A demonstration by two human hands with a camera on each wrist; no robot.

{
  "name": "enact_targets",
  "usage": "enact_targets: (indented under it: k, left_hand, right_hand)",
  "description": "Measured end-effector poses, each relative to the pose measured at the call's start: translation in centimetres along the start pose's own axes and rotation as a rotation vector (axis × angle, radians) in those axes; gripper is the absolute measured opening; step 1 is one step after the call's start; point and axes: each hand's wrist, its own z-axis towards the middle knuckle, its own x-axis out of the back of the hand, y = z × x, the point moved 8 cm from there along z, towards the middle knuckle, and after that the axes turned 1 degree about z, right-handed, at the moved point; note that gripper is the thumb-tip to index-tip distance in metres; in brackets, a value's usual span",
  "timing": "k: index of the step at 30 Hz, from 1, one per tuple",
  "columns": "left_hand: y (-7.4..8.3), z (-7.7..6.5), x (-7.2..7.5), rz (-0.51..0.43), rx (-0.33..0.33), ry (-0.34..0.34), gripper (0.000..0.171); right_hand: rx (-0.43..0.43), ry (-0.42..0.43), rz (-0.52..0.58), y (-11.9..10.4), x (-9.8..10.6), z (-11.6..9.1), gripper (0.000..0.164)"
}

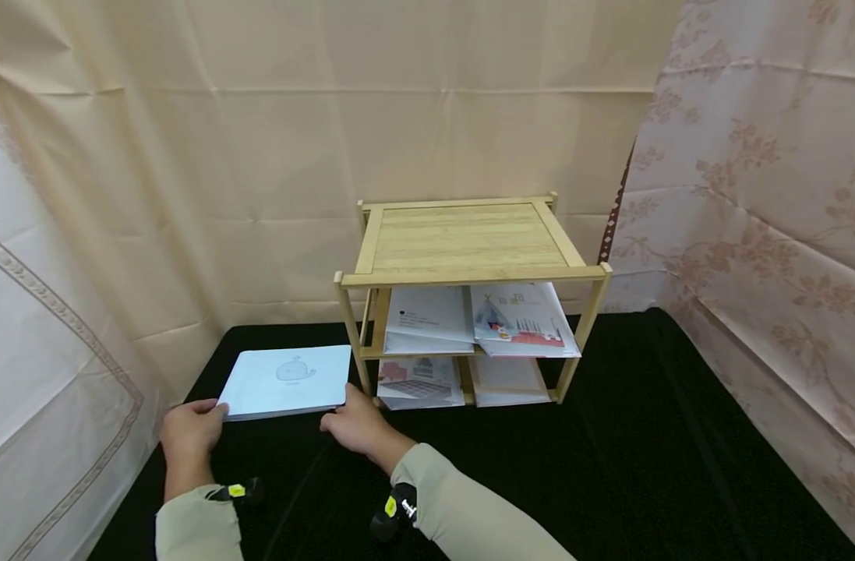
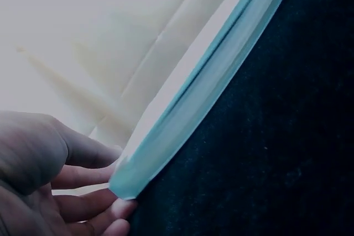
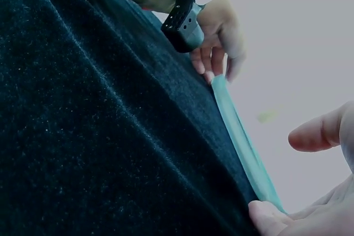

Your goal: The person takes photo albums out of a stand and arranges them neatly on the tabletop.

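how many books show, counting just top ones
5: the whale-cover book between left hand and right hand, plus, on the wooden rack, upper-left book, upper-right book, lower-left book and lower-right book. More may be hidden underneath.

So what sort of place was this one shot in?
Probably a small curtained-off corner set up for recording: hanging fabric closes in the back and both sides, black cloth covers the surface, and a wooden rack with booklets stands on it.
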Motion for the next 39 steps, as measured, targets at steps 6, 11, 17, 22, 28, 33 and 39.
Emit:
enact_targets:
  k: [6,11,17,22,28,33,39]
  left_hand:
    - [0.9,-0.4,0.0,0.051,-0.002,-0.028,0.054]
    - [2.5,-0.9,0.5,0.056,-0.037,-0.020,0.056]
    - [4.8,-1.9,1.0,0.033,-0.088,0.006,0.058]
    - [7.3,-3.5,1.5,0.021,-0.140,0.044,0.056]
    - [11.4,-7.0,2.0,0.014,-0.256,0.081,0.054]
    - [15.4,-11.4,2.1,-0.020,-0.420,0.136,0.046]
    - [19.2,-16.3,1.1,-0.027,-0.630,0.189,0.033]
  right_hand:
    - [-0.086,0.001,-0.058,0.1,0.9,-0.7,0.075]
    - [-0.098,-0.036,0.001,-0.3,1.2,-1.5,0.087]
    - [-0.046,-0.088,0.044,-1.4,2.0,-2.9,0.084]
    - [0.003,-0.118,0.054,-2.7,3.4,-4.1,0.075]
    - [0.069,-0.074,0.046,-4.5,6.0,-5.9,0.070]
    - [0.125,-0.034,0.062,-5.5,8.3,-7.8,0.074]
    - [0.176,0.020,0.098,-6.1,10.7,-9.9,0.077]
